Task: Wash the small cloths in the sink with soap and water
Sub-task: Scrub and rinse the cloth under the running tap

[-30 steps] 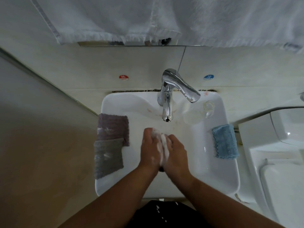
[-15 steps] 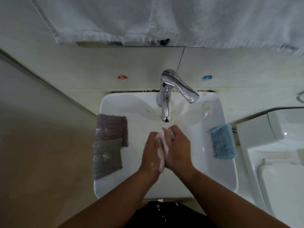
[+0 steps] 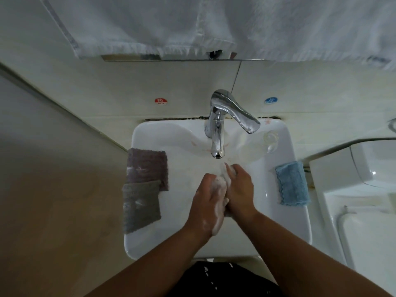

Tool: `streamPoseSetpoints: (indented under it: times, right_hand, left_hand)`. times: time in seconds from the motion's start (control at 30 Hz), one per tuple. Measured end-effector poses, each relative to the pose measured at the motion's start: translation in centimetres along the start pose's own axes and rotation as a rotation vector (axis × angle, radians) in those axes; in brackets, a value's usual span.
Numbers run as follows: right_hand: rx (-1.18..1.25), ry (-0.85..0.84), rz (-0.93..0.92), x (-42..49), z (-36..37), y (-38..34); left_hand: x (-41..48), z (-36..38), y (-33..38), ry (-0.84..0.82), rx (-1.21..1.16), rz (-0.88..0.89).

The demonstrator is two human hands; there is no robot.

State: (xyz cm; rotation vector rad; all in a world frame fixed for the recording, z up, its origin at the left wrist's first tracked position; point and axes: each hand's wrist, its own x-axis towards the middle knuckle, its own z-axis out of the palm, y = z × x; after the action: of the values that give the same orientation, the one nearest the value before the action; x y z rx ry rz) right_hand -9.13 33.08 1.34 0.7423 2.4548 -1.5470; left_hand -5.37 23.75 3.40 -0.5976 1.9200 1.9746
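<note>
I see both forearms enter from the bottom edge and converge over the middle of the white sink [image 3: 300, 211]. My left hand [image 3: 205, 202] sits nearer the front rim, back of the hand facing the camera, fingers curled inward. My right hand [image 3: 240, 194] reaches slightly farther toward the faucet [image 3: 217, 138], wrist angled inward, fingers folded down. The two hands press against each other, and both are clenched around a small white cloth [image 3: 221, 185] covered in lather. The cloth shows only as a pale strip between the palms and as a tuft above the right knuckles, just below the spout.

Location of the other cloths: a purple cloth [image 3: 147, 166] and a grey cloth [image 3: 140, 205] lie draped over the left rim of the sink, the grey one overlapping the purple one's near edge. A blue cloth [image 3: 292, 184] lies over the right rim, apart from the hands.

Limits of visibility: the palms and fingertips are hidden, so I cannot tell how the cloth is folded. Foam on the left hand blends with the cloth and the white basin. I cannot tell whether water runs from the spout. A clear object [image 3: 271, 139] at the back right corner of the basin is too faint to identify. White towels [image 3: 192, 24] hang across the top and are cut off by the frame. The white fixture [image 3: 364, 200] to the right is only partly in view.
</note>
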Motion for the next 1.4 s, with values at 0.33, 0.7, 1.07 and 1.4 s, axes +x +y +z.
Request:
streamPoseSetpoints:
  times: [0.33,0.7,1.07,1.4]
  right_hand:
    - [0.04,-0.009,0.035,0.8,0.7,-0.1]
    - [0.016,0.007,-0.009,0.4,0.5,-1.0]
    - [0.005,0.009,0.049,1.1,0.2,-0.4]
    - [0.005,-0.007,0.009,0.6,0.3,-0.6]
  left_hand:
    - [-0.4,0.1,-0.7,-0.062,-0.112,-0.101]
    - [-0.1,-0.3,-0.8,-0.057,0.032,0.011]
    - [0.2,0.7,-0.7,0.01,-0.059,-0.059]
    - [0.0,0.6,0.6,-0.01,-0.095,-0.173]
